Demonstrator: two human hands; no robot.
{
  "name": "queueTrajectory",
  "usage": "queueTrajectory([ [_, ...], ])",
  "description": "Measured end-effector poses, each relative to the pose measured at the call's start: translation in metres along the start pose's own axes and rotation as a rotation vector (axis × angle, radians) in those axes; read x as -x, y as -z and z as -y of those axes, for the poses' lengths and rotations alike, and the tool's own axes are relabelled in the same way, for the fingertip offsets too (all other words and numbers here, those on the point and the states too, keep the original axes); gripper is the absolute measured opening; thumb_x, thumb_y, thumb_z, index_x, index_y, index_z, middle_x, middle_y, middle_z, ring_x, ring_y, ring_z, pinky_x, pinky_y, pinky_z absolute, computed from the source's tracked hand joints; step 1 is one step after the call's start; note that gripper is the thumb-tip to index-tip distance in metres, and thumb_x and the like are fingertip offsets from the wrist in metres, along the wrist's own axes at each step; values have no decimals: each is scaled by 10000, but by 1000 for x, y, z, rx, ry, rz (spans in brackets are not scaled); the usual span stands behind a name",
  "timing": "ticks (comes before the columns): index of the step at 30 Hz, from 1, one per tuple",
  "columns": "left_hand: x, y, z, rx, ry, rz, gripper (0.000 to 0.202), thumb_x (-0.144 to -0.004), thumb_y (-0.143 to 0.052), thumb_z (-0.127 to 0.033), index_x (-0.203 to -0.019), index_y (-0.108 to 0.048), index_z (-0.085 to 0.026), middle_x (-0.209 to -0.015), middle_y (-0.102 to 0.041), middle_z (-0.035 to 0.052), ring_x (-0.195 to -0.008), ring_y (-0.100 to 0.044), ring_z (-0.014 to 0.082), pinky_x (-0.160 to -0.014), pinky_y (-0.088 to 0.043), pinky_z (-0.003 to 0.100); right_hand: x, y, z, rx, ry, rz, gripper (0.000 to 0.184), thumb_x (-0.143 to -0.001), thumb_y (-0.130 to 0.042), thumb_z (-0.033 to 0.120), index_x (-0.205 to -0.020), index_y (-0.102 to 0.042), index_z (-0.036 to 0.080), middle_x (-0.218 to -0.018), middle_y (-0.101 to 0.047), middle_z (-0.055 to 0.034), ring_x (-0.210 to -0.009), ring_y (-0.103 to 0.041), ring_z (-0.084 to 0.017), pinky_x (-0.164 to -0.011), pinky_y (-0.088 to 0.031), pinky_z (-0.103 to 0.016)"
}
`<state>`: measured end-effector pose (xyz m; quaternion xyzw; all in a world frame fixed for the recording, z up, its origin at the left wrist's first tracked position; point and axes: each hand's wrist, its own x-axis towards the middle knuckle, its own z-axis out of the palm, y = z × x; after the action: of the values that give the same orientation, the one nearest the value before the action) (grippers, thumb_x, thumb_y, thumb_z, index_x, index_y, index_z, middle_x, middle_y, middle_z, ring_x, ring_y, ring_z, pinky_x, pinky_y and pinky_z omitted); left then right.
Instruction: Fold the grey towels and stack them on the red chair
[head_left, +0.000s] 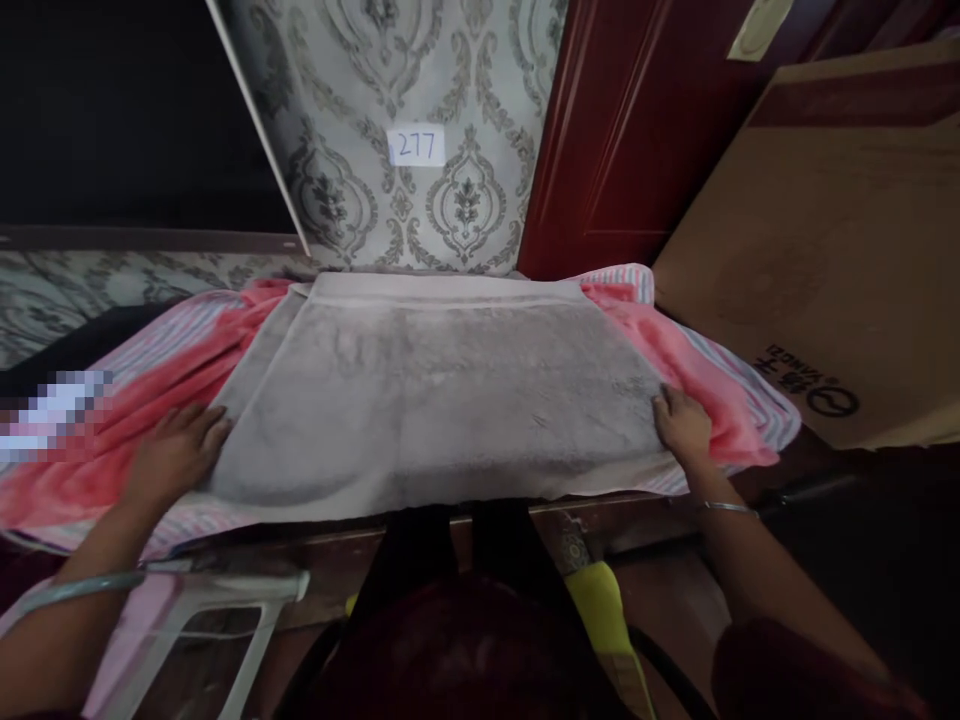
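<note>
A grey towel [450, 400] with a paler band along its far edge lies spread out in front of me. Beneath it, a red-pink fleece blanket [225, 345] with a striped underside sticks out on both sides. My left hand [180, 450] is closed at the towel's left edge, over the red fleece. At the right edge, my right hand [684, 425] has its fingers curled on the grey cloth. The fingertips of both hands are partly hidden.
A large cardboard box [840, 260] leans at the right, near a dark red door [607, 130]. A dark screen [135, 120] stands at the back left. Patterned wallpaper carries a paper label [416, 146]. A white plastic stool [225, 600] and something yellow [604, 610] are below the front edge.
</note>
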<state>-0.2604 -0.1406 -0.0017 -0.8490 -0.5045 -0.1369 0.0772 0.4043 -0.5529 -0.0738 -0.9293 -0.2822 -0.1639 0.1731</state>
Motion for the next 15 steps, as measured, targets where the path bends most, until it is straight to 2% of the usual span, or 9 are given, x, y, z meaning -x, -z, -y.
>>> queueTrajectory([
  [2,18,6,-19,10,9,-38,591,-978,-278,-414,-1268,-643,-50,-1415,-588,219,-1367,-473,340,-1131,-383,518,12,0,2,-35,-15,-63,568,-980,-322,358,-1375,-592,53,-1244,-676,-236,-1164,-612,-368,-983,-484,-542],
  [5,37,11,-56,34,-8,-117,623,-993,-296,-430,-1409,-537,-34,-1574,-418,243,-1474,-352,364,-1168,-314,568,28,6,21,-15,-46,-82,566,-1005,-312,412,-1397,-594,116,-1406,-590,-222,-1304,-515,-406,-1028,-424,-634],
  [7,41,10,-80,48,-86,-72,613,-1004,-307,-427,-1460,-508,-71,-1620,-362,218,-1518,-288,359,-1191,-267,577,38,12,46,18,-4,-74,575,-1018,-313,467,-1422,-586,162,-1516,-502,-204,-1413,-396,-431,-1062,-359,-697],
  [9,41,5,-99,41,-150,18,586,-1002,-346,-431,-1486,-509,-142,-1637,-355,171,-1530,-270,359,-1202,-228,598,48,15,75,5,147,-33,574,-1028,-309,480,-1463,-553,197,-1556,-471,-175,-1450,-358,-410,-1093,-326,-703],
  [12,39,-5,-112,6,-138,65,584,-991,-395,-438,-1508,-499,-187,-1617,-402,142,-1519,-300,364,-1203,-223,599,63,13,104,-35,352,48,557,-1038,-290,457,-1487,-530,232,-1527,-527,-122,-1411,-441,-356,-1124,-341,-648],
  [15,42,-12,-106,-10,-109,30,599,-991,-394,-440,-1513,-495,-164,-1594,-433,158,-1510,-321,364,-1199,-248,576,72,7,106,-21,384,24,555,-1038,-276,426,-1454,-570,206,-1500,-558,-120,-1404,-457,-350,-1125,-365,-606],
])
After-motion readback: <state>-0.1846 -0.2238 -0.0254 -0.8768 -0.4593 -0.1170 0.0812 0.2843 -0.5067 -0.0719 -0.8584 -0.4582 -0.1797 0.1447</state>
